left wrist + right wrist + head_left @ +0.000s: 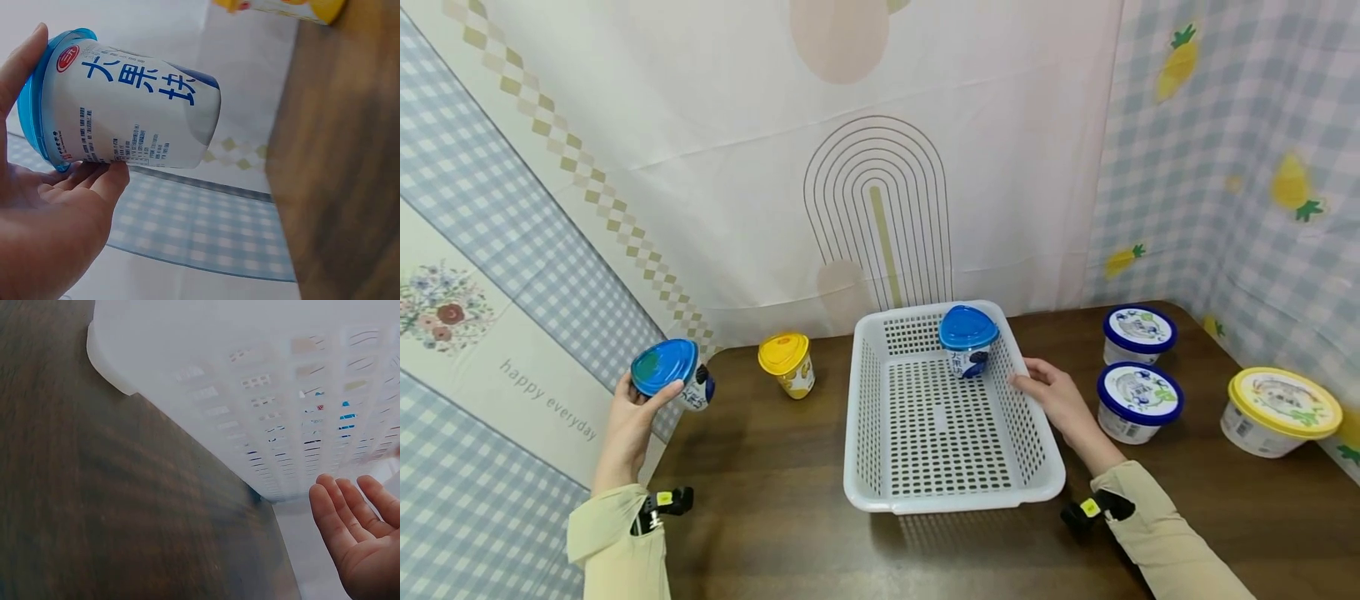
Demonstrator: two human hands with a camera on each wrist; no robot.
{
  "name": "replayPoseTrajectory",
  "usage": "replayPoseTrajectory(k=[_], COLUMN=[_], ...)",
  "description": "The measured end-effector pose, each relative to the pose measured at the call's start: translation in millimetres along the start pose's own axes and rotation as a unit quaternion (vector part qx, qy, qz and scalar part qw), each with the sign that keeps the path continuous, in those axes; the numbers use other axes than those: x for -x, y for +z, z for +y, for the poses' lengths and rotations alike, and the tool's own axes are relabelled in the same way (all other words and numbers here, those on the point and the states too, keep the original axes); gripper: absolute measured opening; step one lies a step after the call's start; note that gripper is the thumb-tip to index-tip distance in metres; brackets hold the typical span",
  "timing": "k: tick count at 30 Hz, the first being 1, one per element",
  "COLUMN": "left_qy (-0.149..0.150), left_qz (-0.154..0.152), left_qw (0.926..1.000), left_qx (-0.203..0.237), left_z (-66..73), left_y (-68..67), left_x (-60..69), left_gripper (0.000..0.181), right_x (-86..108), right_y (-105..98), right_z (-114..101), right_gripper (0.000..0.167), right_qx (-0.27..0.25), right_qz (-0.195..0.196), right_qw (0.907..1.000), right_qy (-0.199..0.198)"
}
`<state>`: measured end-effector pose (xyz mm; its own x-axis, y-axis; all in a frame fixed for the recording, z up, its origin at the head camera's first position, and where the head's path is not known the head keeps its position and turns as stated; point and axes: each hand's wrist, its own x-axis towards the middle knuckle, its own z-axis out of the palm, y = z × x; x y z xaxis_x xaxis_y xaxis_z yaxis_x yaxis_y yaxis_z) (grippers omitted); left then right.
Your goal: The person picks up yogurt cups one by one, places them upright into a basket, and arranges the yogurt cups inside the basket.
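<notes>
The blue cup (676, 371) is in your left hand (627, 425), raised off the wood near the left edge of the table, tilted with its lid up and to the left and its base down and to the right. Your thumb is against one side of the lid and your fingers are bent in under the other, pinching the cup between them.

Just right of it, the yellow cup (787, 365) stands on the brown table (760, 517). Further right is the white basket (955, 503), with a second blue cup (968, 337) inside at its far right corner. Right of the basket you have two blue-lidded tubs (1139, 400), one behind the other, and a yellow-lidded tub (1281, 412). A pale printed cloth (722, 92) hangs behind the table, with checked cloth (1247, 108) on the right side.

Your left forearm reaches forward, palm toward the cup. Your right arm angles inward, and your right hand (1063, 404) is at the basket's right rim: thumb at the edge, fingers loosely extended outside the wall. You cannot tell whether they pinch it.
</notes>
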<state>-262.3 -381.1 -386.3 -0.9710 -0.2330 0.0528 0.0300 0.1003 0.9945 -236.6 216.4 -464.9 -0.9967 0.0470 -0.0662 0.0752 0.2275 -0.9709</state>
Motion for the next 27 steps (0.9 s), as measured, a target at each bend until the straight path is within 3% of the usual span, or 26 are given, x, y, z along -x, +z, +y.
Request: replayPoseTrajectory(k=[6,11,20,27], left_qy=[0.034,0.055,0.047,0.046], left_qz=[0.000,-0.011,-0.024,-0.044], left_qw=[0.9976,0.9973,0.9983,0.9979], left_qx=[0.060,0.049,0.026,0.011], left_z=[13.7,21.2,27.6,36.3], left_y=[-2.6,-0.8,4.4,19.6], left_x=[2.7,0.7,-0.4,-2.1], left_gripper=[0.081,0.084,0.090,0.092], right_x=[0.0,-0.9,-1.2,-1.0], right_y=[0.6,0.0,0.7,0.3], right_z=[2.5,3.3,2.8,2.9], right_gripper=[0.060,0.060,0.059,0.060], right_qx=[-0.005,-0.005,-0.005,-0.009], right_qz=[-0.001,0.000,-0.001,0.002], right_qw=[1.0000,1.0000,1.0000,1.0000], right_qy=[0.000,0.001,0.002,-0.002])
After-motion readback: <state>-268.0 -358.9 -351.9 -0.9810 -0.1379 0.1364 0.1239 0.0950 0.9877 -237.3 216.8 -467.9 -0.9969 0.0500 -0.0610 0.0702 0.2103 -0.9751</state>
